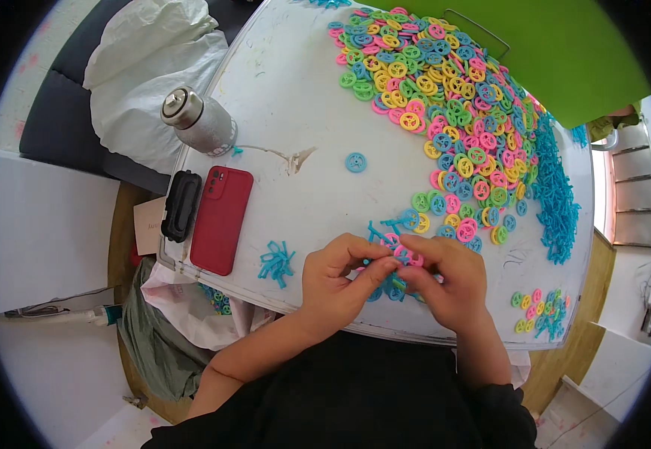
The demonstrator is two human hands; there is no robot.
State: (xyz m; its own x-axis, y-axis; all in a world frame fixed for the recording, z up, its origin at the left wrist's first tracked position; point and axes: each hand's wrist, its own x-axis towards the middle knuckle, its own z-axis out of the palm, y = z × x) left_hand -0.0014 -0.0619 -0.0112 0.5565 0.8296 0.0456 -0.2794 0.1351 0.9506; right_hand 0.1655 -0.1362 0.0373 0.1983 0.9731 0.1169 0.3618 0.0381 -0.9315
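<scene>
Near the table's front edge my two hands meet, fingers closed in a pinch. My left hand (pixel 340 280) grips a small blue plastic rod piece, partly hidden by the fingertips. Between the fingers of my right hand (pixel 449 280) shows a pink plastic wheel (pixel 413 258), close against the blue piece. Exactly how the two parts join is covered by my fingers. More blue rod pieces (pixel 376 233) and wheels lie just behind and below the hands. A large heap of pink, yellow, green and blue spoked wheels (pixel 452 105) spreads behind them.
A long pile of blue rods (pixel 555 194) borders the heap's right. Small clusters lie at front right (pixel 542 310) and left (pixel 275 263). A lone blue wheel (pixel 355 162) rests mid-table. At left are a red phone (pixel 221 221), black case (pixel 181 206) and silver bottle (pixel 204 127).
</scene>
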